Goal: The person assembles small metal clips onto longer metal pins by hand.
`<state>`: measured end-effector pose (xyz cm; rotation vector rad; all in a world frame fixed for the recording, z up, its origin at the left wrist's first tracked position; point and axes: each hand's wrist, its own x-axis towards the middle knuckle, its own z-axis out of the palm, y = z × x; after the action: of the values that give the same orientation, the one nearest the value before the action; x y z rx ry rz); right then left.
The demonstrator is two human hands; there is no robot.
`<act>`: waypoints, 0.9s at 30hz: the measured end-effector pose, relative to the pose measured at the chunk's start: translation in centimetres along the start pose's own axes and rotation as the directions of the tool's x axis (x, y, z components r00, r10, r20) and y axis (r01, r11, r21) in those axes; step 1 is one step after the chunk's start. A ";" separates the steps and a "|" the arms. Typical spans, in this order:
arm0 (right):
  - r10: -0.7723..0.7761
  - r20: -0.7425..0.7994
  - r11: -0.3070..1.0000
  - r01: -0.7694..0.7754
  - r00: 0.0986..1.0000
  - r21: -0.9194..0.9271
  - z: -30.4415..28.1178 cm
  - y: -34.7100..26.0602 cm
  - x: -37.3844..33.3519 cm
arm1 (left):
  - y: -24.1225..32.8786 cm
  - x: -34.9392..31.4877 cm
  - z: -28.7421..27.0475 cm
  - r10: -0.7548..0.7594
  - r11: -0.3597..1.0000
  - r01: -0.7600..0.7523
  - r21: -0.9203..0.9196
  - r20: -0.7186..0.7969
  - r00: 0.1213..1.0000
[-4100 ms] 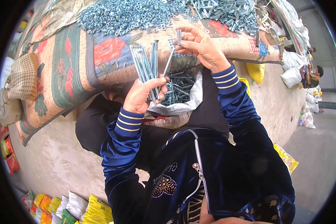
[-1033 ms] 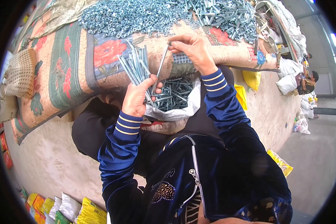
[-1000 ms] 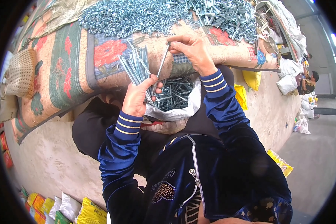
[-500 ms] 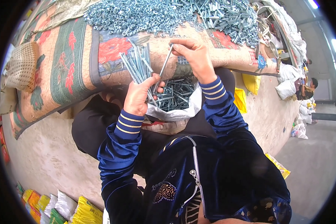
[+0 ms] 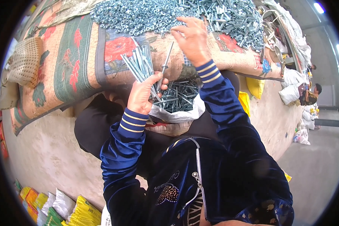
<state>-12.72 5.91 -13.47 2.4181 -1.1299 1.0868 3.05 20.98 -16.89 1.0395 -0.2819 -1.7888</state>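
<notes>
A woven basket [image 5: 25, 62] lies on the floral mat [image 5: 73, 56]; yellow sacks [image 5: 83, 213] sit on the floor

We wear a deep blue velvet jacket [image 5: 214, 169] with a silver zip down the front and a sparkly beaded motif on the chest. Its ribbed cuffs carry thin gold stripes, at the left hand [image 5: 143, 94] and at the right hand [image 5: 192, 37]. A striped top shows under the zip.
</notes>
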 end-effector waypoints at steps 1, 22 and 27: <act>-0.004 0.004 1.000 0.004 1.000 0.002 -0.7 0.4 -0.2 | 0.1 -0.1 0.1 -0.008 1.000 0.008 0.009 0.005 1.000; 0.208 0.820 0.038 -0.842 0.534 0.539 -5.7 -1.4 -4.3 | -0.9 0.0 0.0 0.033 0.984 -0.060 0.168 0.160 0.987; 0.284 0.695 0.114 -0.743 0.661 0.660 -5.5 -2.1 -4.8 | -0.6 -0.4 0.9 0.035 0.987 -0.056 0.150 0.137 0.990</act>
<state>-16.04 12.69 -13.03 3.2990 -2.1361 1.9714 2.05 21.39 -16.55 1.0129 -0.5293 -1.8201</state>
